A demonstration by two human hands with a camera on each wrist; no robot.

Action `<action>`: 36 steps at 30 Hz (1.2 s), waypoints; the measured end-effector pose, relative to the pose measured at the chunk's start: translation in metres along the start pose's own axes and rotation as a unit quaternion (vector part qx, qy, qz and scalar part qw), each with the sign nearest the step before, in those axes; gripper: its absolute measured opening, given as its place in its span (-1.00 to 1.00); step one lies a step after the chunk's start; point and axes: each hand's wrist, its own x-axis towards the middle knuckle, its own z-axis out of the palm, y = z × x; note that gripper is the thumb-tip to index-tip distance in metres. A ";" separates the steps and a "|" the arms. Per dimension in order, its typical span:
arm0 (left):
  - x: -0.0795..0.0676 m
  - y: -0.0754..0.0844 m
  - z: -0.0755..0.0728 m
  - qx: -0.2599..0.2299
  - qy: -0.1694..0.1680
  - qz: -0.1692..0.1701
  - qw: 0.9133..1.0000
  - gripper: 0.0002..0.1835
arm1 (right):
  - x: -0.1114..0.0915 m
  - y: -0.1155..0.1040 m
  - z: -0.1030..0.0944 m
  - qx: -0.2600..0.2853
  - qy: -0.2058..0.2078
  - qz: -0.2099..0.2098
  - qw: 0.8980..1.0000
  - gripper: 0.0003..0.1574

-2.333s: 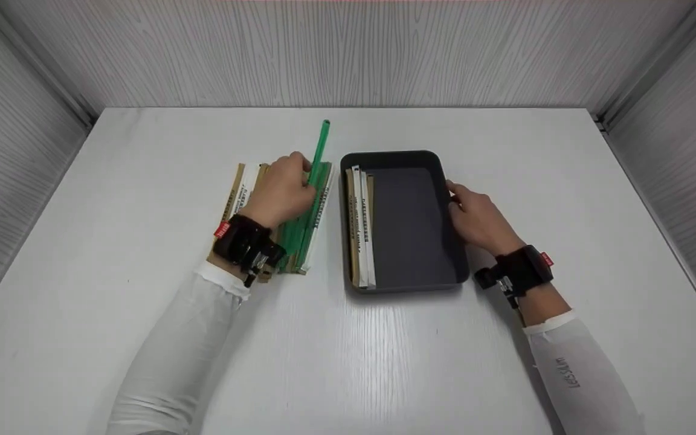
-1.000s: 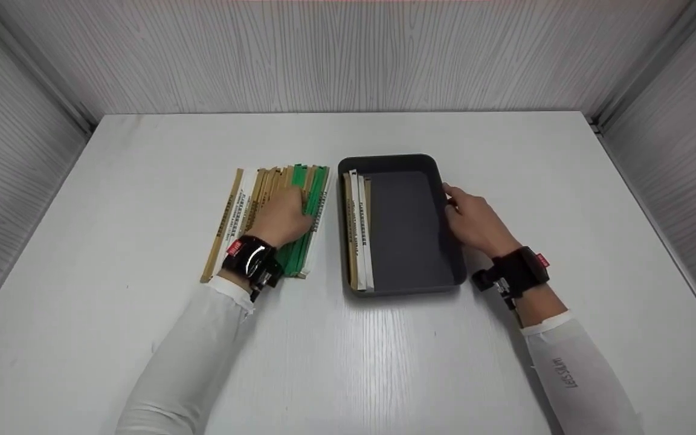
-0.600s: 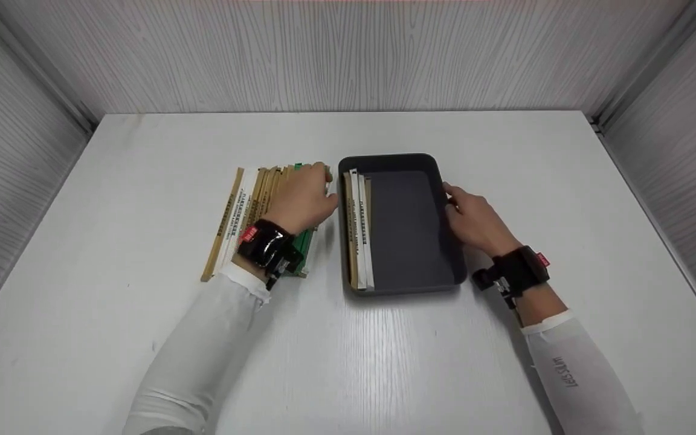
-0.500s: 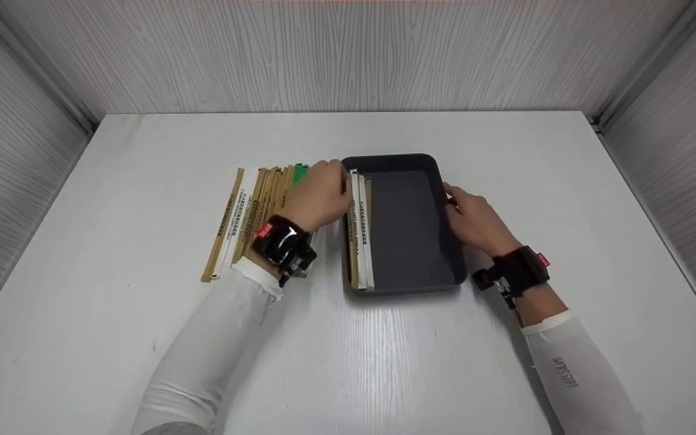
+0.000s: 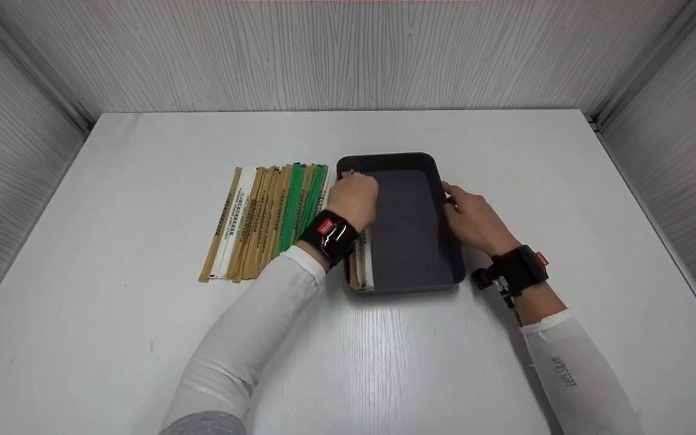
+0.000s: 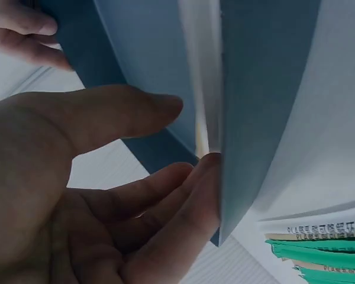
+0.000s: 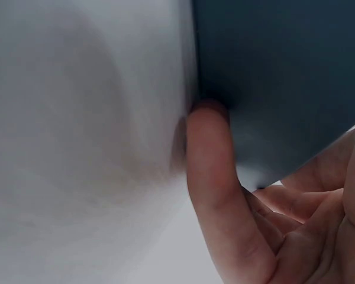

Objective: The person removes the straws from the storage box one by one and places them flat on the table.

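Note:
A dark grey tray [image 5: 420, 229] stands on the table with white and brown wrapped straws [image 5: 367, 266] along its left wall. My left hand [image 5: 355, 196] is over that side and hides their upper part. In the left wrist view its thumb [image 6: 130, 112] is apart from the fingers [image 6: 189, 219], whose tips reach inside the wall beside the straws, and nothing shows between them. My right hand [image 5: 475, 220] rests its fingertips on the outside of the right wall. One finger [image 7: 212, 160] touches low on that wall in the right wrist view.
Left of the tray lies a row of wrapped straws [image 5: 266, 223] in brown, white and green, side by side on the white table [image 5: 384, 362]. A wood-patterned panel [image 5: 348, 54] stands along the back, with side panels left and right.
My left hand held up a green straw at first, then lowered it into the row. It has since moved right and over the tray's left side. My right hand has stayed put.

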 end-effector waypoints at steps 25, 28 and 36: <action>0.005 -0.007 0.012 -0.049 -0.028 0.006 0.998 -0.78 | -0.001 -0.002 -0.001 -0.003 -0.008 0.002 1.000 -0.34; 0.005 -0.008 0.012 -0.069 -0.036 0.002 0.997 -0.73 | 0.000 -0.002 -0.002 -0.003 -0.007 0.005 1.000 -0.34; 0.001 -0.015 0.009 -0.158 -0.048 0.002 0.986 -0.53 | 0.000 -0.002 -0.001 -0.003 -0.007 -0.001 1.000 -0.34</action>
